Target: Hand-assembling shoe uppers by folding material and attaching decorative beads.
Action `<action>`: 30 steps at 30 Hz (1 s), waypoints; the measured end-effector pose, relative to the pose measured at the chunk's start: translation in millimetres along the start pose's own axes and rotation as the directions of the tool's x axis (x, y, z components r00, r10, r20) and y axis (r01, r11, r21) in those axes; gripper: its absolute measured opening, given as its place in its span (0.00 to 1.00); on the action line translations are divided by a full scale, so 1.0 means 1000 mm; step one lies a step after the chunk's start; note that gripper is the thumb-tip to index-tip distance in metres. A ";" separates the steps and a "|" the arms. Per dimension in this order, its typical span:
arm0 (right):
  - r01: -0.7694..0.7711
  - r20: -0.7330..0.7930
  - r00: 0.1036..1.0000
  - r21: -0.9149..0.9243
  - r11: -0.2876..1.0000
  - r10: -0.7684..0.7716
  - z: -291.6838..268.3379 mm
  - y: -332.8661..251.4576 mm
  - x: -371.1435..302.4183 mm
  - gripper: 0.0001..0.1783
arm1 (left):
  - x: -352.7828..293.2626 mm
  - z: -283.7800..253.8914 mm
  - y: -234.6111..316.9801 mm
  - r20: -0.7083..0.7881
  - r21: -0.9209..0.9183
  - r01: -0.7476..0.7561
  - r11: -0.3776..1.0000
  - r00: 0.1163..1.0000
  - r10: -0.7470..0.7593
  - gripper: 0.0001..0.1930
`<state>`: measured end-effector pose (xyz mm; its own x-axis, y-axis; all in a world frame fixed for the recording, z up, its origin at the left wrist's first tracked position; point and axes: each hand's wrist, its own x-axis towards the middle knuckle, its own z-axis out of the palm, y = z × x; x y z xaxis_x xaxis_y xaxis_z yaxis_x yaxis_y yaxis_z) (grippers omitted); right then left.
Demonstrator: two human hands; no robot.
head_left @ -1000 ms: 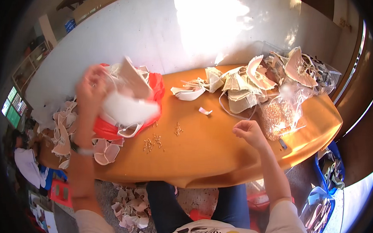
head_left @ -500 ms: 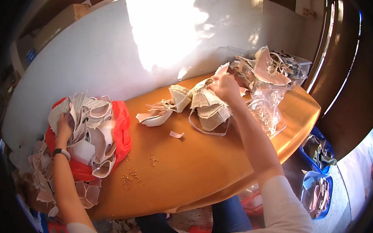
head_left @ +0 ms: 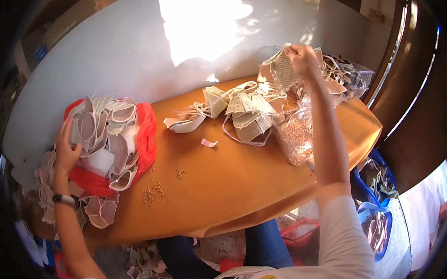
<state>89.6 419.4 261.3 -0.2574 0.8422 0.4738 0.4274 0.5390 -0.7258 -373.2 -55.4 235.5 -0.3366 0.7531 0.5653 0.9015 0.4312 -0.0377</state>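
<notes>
My right hand (head_left: 302, 60) is raised over the far right of the table, fingers closed on the edge of a woven-textured beige piece (head_left: 284, 72) that hangs from it. Below lies a bunch of similar beige pieces (head_left: 249, 113) tied up with pale straps. At the left, my left hand (head_left: 67, 145) rests against the side of a heap of curved pale shoe-upper-like pieces (head_left: 102, 124), its thumb apart from the fingers. The heap fills a red plastic bag (head_left: 146, 131), and the hand appears to grip none of the pieces.
A clear bag of small copper-coloured bits (head_left: 296, 137) stands right of the bunch. Behind it is a clear plastic box (head_left: 358, 78) with scraps. Small golden bits (head_left: 154, 192) and a pink scrap (head_left: 209, 143) lie on the orange table (head_left: 221, 189). Blue baskets (head_left: 379, 231) stand at the right.
My right hand has risen up and to the right, lifting the beige piece off the bunch. My left hand has slid from the top of the heap to its near left side.
</notes>
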 end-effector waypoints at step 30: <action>-0.284 0.621 -0.148 0.718 0.635 -0.769 0.056 -0.040 -0.384 0.14 | -0.301 0.030 0.277 0.553 -0.778 0.430 -0.459 0.815 -0.175 0.27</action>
<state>122.6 75.7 80.9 -0.8292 -0.5299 0.1781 -0.2781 0.1147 -0.9537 -30.8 -147.7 30.2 -0.5825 0.8127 0.0114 -0.3462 -0.2608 0.9012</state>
